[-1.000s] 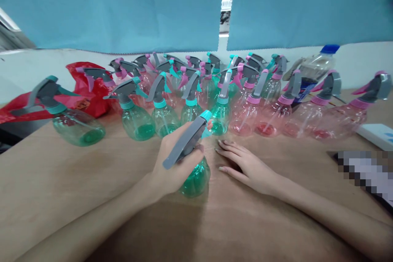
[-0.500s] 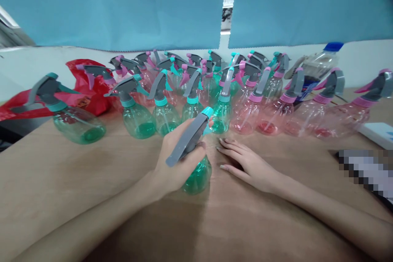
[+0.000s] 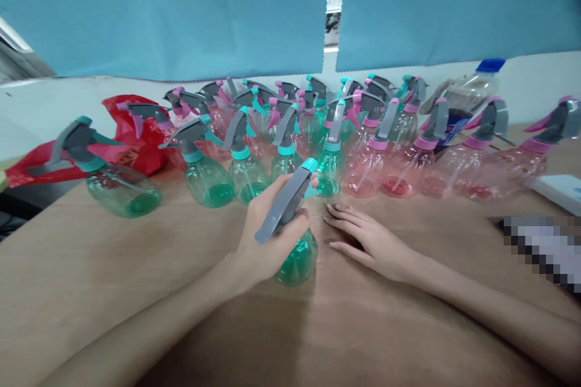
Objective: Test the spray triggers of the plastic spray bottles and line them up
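Left hand [image 3: 261, 257] was wrapped around the upper part of a green spray bottle [image 3: 298, 261], well in from the left edge of the table [image 3: 113, 254]; right hand [image 3: 379, 248] lay flat, empty, nearby.

The green spray bottle [image 3: 297, 263] is partly covered by the left hand [image 3: 265, 257]. The rear spray bottles [image 3: 319, 92] are largely hidden by the front row [image 3: 209, 187]; their number can hardly be counted. A white box [image 3: 560, 187] is cut off by the right edge, as is a dark-edged object [image 3: 544, 248] blurred into blocks.
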A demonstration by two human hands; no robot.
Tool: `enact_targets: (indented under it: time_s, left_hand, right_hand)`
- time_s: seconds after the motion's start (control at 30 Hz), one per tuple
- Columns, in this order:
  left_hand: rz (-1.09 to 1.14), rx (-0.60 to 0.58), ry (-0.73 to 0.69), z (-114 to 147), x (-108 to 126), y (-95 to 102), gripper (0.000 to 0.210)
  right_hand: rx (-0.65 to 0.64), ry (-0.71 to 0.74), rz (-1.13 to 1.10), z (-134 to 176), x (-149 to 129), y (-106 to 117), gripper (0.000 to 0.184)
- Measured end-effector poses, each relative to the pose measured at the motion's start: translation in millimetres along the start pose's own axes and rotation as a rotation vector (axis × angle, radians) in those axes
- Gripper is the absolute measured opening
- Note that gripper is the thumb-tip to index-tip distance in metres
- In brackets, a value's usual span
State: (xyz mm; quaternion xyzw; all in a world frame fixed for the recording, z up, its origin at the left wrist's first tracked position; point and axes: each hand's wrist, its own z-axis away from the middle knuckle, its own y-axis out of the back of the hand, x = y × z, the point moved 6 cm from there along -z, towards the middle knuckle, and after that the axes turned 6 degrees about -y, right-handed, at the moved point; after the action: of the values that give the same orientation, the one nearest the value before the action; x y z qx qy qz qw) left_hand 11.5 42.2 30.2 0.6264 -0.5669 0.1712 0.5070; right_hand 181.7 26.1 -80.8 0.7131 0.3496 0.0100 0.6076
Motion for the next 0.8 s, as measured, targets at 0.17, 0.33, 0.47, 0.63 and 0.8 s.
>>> enact_targets:
  time_s: [0.17,0.33,0.47,0.63,0.8]
  left_hand:
    - [0.036,0.001,-0.042,-2.6,0.9,-3.2,0.029]
    - [0.035,-0.014,-0.054,-2.4,-2.3,-4.3,0.032]
    - [-0.019,-0.022,-0.064,-1.7,-1.1,-2.5,0.026]
    - [-0.023,-0.033,-0.06,-1.4,1.0,-1.6,0.022]
    - [-0.05,-0.005,-0.071,-2.7,-7.4,-1.7,0.025]
  right_hand:
    - [0.031,-0.008,-0.018,1.4,1.2,-0.1,0.048]
    - [0.024,-0.016,-0.014,2.0,4.2,-1.8,0.048]
    - [0.035,-0.017,-0.036,2.4,6.6,-1.1,0.046]
    - [0.036,-0.017,-0.026,1.8,6.4,-0.8,0.046]
    - [0.036,-0.004,-0.032,0.5,3.5,1.0,0.046]
